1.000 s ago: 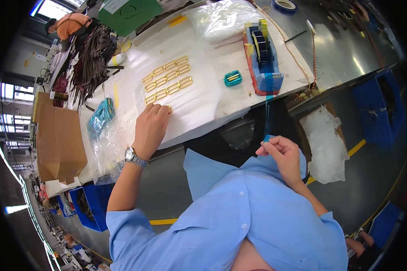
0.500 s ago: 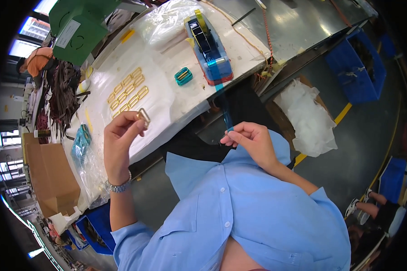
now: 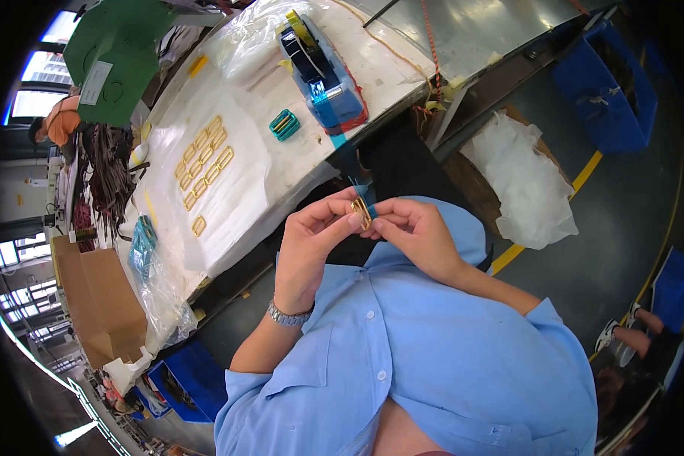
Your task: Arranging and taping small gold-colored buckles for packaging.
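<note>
Since half a second ago the left hand (image 3: 311,243) has been coming in from over the surface to meet the right hand (image 3: 414,232) in front of the chest, carrying a gold buckle (image 3: 361,213) with it. Both hands are now pinching that buckle between them, the fingers of each closed on it, left fingers (image 3: 340,222) on one side and right fingers (image 3: 384,220) on the other, with a small strip of blue tape (image 3: 370,207) showing just beside the buckle. The buckle is being held up in the air, near the edge of the white surface (image 3: 235,190) but not touching it. On that surface a blue tape dispenser (image 3: 323,72) is sitting toward the far end, with a clear plastic bag (image 3: 254,42) lying next to it. Rows of gold buckles (image 3: 204,158) are lying in a block near the middle, one more lying apart below them. A small teal clip (image 3: 284,125) is resting between the rows and the dispenser.
</note>
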Tool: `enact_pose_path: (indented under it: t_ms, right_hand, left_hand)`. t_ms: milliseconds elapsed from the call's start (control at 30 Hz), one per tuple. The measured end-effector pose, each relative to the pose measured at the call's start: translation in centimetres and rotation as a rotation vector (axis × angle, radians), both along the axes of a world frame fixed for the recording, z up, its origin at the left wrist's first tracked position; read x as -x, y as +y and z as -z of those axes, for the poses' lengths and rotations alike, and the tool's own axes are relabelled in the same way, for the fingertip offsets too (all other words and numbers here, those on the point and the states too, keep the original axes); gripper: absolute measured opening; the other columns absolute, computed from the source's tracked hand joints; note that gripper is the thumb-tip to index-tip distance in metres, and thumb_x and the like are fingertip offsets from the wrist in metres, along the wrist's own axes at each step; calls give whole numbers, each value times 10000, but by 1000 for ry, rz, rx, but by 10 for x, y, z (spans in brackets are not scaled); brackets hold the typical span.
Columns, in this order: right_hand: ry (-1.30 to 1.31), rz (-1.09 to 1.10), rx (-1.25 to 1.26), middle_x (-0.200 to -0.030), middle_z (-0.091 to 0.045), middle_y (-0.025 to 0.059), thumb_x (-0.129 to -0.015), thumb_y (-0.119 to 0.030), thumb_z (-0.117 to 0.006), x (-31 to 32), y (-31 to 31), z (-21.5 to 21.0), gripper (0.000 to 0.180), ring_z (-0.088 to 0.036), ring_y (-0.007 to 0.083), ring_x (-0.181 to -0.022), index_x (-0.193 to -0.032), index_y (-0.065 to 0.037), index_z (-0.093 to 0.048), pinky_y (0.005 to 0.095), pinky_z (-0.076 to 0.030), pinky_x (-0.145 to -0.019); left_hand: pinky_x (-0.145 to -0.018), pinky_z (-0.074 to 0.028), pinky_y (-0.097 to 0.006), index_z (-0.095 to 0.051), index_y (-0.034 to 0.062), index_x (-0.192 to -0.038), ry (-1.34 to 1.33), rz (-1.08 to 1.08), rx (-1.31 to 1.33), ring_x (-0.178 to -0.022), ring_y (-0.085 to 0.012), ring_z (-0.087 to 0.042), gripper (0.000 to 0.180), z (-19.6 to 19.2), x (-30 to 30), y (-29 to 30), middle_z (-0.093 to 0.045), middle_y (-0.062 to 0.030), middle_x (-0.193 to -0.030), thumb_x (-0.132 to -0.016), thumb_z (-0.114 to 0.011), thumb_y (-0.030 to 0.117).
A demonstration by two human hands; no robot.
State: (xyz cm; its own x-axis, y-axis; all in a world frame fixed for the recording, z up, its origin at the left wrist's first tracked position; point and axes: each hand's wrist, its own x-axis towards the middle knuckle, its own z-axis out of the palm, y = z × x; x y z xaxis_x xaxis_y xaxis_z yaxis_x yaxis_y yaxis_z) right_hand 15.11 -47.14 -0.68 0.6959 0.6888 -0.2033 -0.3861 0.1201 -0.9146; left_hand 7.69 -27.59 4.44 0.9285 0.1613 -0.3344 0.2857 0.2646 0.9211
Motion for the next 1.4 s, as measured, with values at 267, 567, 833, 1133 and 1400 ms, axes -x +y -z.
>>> enact_pose_path:
  t_ms: [267, 567, 833, 1133, 1400]
  right_hand:
    - [20, -12, -15, -1115, -813, 123, -1082, -46, -644, -1, 0, 2, 243, -781, 169, -1067, -1288, 58, -719, 298, -614, -944]
    - [670, -104, -226, -1230, -766, 220, -1121, -192, -630, -16, -3, 7, 331, -773, 317, -1144, -1342, 52, -662, 439, -628, -1040]
    - [666, -78, -133, -1214, -772, 211, -1108, -212, -660, -18, -3, 4, 309, -780, 295, -1108, -1292, 35, -683, 433, -637, -1024]
    - [717, -65, -96, -1206, -775, 212, -1109, -212, -658, -18, -4, 7, 330, -784, 304, -1102, -1320, 42, -664, 443, -641, -1021]
    - [408, -65, -132, -1194, -783, 222, -1064, -61, -678, -22, -1, -18, 523, -785, 279, -1101, -1538, 37, -479, 410, -640, -1008]
  left_hand:
    - [-981, -564, -321, -779, -31, -1110, 69, 12, 73, -1059, -154, -717, 144, 2, -11, -2, -790, -137, -1211, -1025, -750, 80]
    - [-933, -586, -287, -788, -31, -1119, 65, 8, 74, -979, -109, -729, 163, 18, -14, 2, -802, -129, -1213, -1033, -752, 104]
    - [-945, -582, -287, -751, -31, -1211, 30, -98, 150, -1010, -113, -725, 210, 34, -9, -2, -784, -91, -1220, -1061, -717, 112]
    - [-807, -543, -233, -803, -21, -1065, 50, 6, -29, -862, -67, -673, 166, 45, -23, -8, -779, -25, -968, -1045, -697, 105]
    - [-719, -554, -271, -771, -7, -1022, 279, -50, 246, -748, -78, -641, 174, 37, -30, -2, -732, -16, -866, -1032, -678, 140]
